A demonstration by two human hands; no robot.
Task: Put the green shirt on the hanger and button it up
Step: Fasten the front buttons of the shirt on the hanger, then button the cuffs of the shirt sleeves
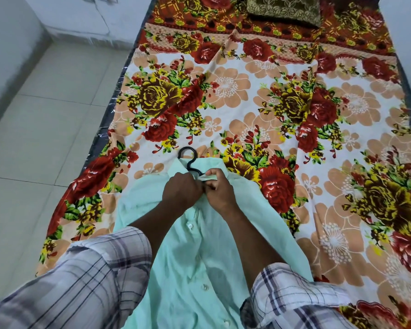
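Green shirt [199, 257] lies front-up on the near end of the floral bedsheet [247, 110]. Black hanger [190, 160] hook sticks out beyond the collar. My left hand [182, 189] and right hand [220, 186] meet, both pinching shirt fabric at the collar.

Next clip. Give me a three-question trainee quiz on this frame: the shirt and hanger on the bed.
1. True or false: the hook of the black hanger sticks out beyond the collar of the green shirt.
2. Where do the left hand and right hand pinch the shirt? A: just below the collar. B: at the hem. C: at a sleeve cuff.
3. Fill in: the shirt lies on a floral ____.
Key: 1 true; 2 A; 3 bedsheet.
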